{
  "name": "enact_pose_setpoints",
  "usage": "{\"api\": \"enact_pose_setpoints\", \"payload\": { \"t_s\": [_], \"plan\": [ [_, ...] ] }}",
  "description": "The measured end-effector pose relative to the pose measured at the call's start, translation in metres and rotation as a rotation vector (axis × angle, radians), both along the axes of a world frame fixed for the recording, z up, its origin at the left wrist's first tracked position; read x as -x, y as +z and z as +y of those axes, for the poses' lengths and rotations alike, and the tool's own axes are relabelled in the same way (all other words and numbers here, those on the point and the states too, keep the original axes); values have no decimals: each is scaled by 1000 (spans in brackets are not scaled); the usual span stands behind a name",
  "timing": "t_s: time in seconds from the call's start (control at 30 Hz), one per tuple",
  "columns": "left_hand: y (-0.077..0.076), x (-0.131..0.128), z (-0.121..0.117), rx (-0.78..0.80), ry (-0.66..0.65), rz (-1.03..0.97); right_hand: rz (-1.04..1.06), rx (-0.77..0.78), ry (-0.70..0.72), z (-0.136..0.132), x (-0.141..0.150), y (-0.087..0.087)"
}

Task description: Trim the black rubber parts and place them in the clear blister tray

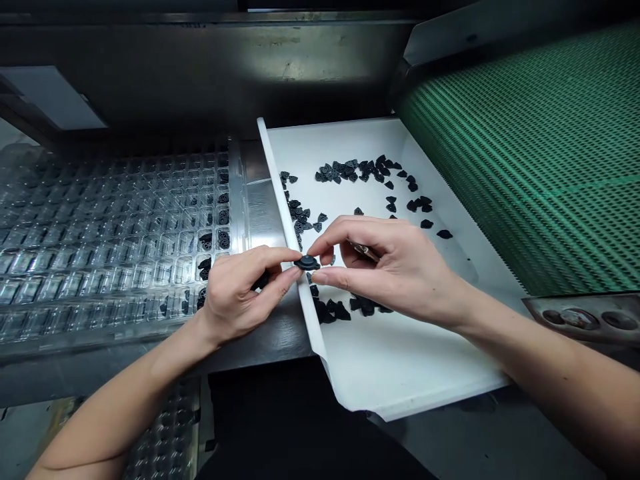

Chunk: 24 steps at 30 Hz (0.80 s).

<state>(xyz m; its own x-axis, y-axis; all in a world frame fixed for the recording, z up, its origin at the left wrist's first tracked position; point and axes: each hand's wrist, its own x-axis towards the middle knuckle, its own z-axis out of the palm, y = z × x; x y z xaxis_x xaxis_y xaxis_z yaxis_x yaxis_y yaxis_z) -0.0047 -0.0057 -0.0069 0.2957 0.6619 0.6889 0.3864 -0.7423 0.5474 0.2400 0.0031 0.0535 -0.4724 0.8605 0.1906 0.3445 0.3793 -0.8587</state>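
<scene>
Between my two hands, over the raised left edge of a white tray (400, 373), is a small black moulded part (307, 263). My left hand (245, 287) pinches its left end between thumb and forefinger; a second dark piece (261, 280) shows inside that hand. From the other side my right hand (390, 267) closes thumb and forefinger at the part's right end. A slim metal tool (364, 251) rests in the curled fingers of my right hand, its kind unclear. Many similar black parts (345, 171) lie scattered and heaped on the tray.
To the left, clear plastic compartment trays (125, 247) hold black parts in their right-hand columns. A green mesh conveyor belt (540, 147) runs along the right, beside a metal bracket (585, 319). A metal wall (310, 73) stands behind.
</scene>
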Motion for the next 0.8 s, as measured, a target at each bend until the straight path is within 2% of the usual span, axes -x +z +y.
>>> {"api": "enact_pose_setpoints", "payload": {
  "t_s": [0.13,0.37,0.5,0.6,0.67,0.8],
  "plan": [
    [2,1,1,-5,-32,-18,2,-20,25,0,0,-1],
    [11,1,-2,381,-11,-95,1,33,-6,-1,1,2],
    [13,1,-3,491,-33,-131,-14,79,-3,-1,1,4],
    [14,2,-1,466,-47,-104,-32,88,5,0,0,5],
    [16,6,3,378,-49,-23,-67,73,3,1,0,4],
    [18,21,19,165,12,249,-258,-87,-28,5,-5,2]
  ]
}}
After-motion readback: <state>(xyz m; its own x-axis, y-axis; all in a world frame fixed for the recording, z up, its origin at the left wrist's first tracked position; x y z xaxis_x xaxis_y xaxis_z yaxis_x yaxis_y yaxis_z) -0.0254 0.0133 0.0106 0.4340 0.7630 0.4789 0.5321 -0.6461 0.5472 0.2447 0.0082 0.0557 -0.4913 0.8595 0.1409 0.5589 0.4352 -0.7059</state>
